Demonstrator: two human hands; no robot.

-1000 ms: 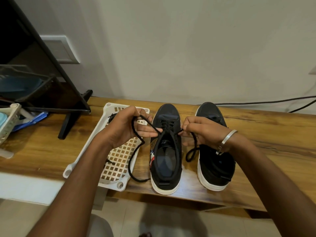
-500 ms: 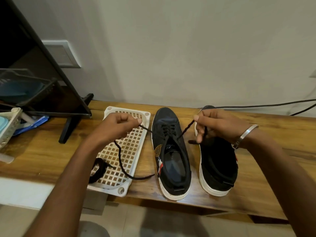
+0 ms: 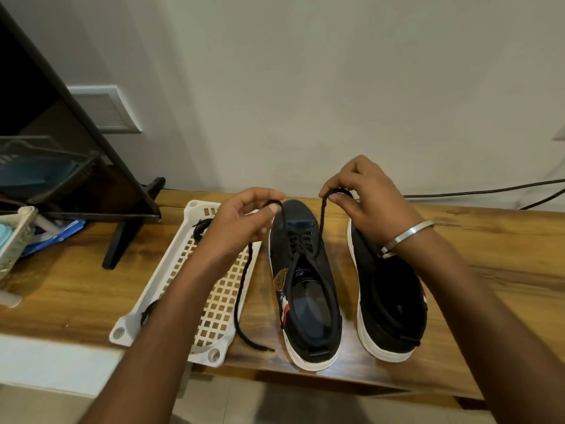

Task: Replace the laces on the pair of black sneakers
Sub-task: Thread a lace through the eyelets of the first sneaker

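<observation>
Bench (image 3: 458, 255) carries both sneakers side by side. Left sneaker (image 3: 305, 289) laced through lower eyelets only; right sneaker (image 3: 388, 304) shows no lace. White tray (image 3: 189, 258) beside it holds a loose lace (image 3: 198, 228). Left hand (image 3: 241, 221) and right hand (image 3: 363, 197) each pinch one end of the new lace (image 3: 321, 228), raised above the toe. Upper eyelets remain, likely.
</observation>
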